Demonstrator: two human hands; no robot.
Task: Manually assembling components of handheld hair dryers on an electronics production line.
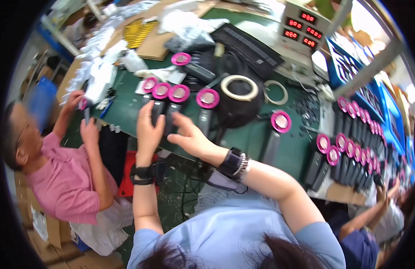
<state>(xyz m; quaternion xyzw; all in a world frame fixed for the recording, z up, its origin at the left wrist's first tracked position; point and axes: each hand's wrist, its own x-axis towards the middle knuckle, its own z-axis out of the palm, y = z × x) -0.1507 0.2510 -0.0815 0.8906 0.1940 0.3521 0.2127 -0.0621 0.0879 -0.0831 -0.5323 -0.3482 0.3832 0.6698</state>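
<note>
Three black-handled devices with pink ring heads lie side by side on the green table: a left device (149, 84), a middle device (161, 90) and a right device (179, 93). My left hand (149, 132) is at the near ends of the left and middle handles, its fingers stretched out and thumb apart; whether it touches them I cannot tell. Beside it, my right hand (192, 136) has its fingers spread near the right device's handle, holding nothing. A similar device (208, 97) lies just beyond my right hand, and another device (280, 122) lies farther right.
Rows of similar devices (346, 150) fill the table's right side. Rolls of tape (239, 87), small black parts (308, 107) and a meter box with red digits (304, 27) lie behind. At left, a co-worker in pink (66, 179) holds one device.
</note>
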